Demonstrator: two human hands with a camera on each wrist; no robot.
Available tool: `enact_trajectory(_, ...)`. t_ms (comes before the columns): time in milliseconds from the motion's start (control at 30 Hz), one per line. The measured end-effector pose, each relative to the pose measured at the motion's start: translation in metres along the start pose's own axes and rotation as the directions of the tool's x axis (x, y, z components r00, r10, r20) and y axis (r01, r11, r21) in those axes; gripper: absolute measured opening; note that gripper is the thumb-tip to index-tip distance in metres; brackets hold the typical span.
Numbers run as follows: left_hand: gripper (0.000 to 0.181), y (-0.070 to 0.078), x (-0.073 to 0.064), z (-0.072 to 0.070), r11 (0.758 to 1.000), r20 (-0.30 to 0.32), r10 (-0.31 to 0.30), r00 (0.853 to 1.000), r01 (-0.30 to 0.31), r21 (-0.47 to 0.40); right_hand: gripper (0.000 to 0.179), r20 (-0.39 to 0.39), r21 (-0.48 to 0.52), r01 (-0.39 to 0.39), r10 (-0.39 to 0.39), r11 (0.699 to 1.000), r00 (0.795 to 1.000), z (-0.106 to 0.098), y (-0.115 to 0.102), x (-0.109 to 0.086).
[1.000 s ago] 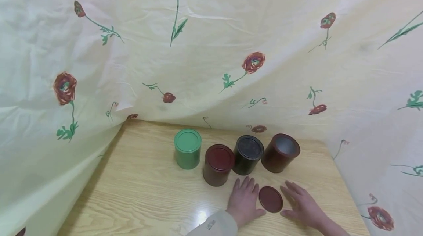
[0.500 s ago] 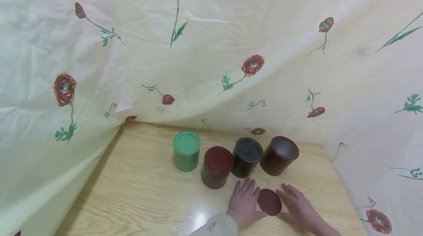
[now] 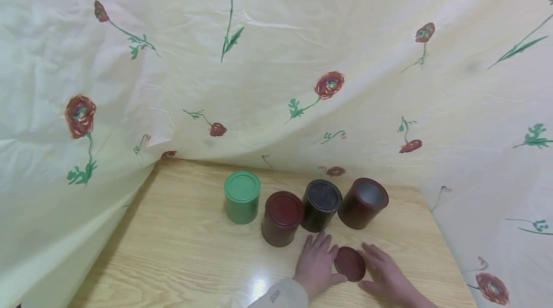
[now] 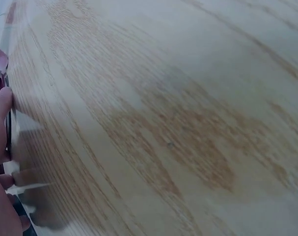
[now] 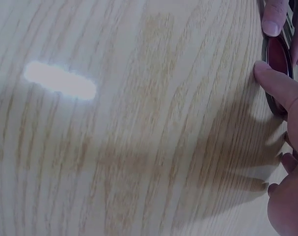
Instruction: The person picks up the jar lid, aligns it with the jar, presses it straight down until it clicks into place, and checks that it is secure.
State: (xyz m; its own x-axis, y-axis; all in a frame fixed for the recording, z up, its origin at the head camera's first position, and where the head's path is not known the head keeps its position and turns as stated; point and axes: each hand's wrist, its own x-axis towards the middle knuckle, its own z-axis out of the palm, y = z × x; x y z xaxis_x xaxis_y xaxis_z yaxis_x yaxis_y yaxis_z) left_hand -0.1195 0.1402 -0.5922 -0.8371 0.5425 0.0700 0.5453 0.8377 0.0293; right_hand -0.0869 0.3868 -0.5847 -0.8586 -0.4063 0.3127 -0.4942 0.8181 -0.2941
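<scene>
A dark red round lid [image 3: 350, 264] lies flat on the wooden table between the two hands. On its left side, my left hand [image 3: 315, 267] rests palm down, fingers extended and thumb at the near rim. Opposite, my right hand [image 3: 386, 277] is spread loosely, its fingertips and thumb close by the right rim. Both thumbs show near the lid's edge in the right wrist view, where part of the lid [image 5: 279, 56] is visible; firm contact is hard to tell. Behind the hands stands a dark red canister [image 3: 363, 205] without a lid, tilted-looking, its grey inside showing.
Three lidded canisters stand left of the uncovered one: black [image 3: 321, 207], dark red [image 3: 282, 221] and green [image 3: 242, 202]. The black and lidded red ones are close together. Flower-printed cloth [image 3: 259, 58] hangs behind and beside the wooden table [image 3: 173, 250].
My right hand has moved left, its fingertips and thumb now closer to the lid. My left hand stays beside it with a slight shift. The canisters keep their places; the view shifts slightly.
</scene>
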Motion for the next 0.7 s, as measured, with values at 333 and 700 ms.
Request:
enact_trajectory(333, 0.080, -0.007, -0.003, 0.011, 0.999, -0.082, 0.039, 0.996, -0.041, -0.025, 0.072, 0.108, 0.128, -0.151, 0.138, 0.980, 0.985, 0.001, -0.011, 0.000)
enact_trajectory(700, 0.078, -0.014, -0.005, 0.008, 0.994, -0.123, 0.077, 0.989, -0.086, -0.066, 0.074, 0.028, 0.078, -0.059, 0.056, 0.995, 0.998, 0.003, -0.011, -0.003)
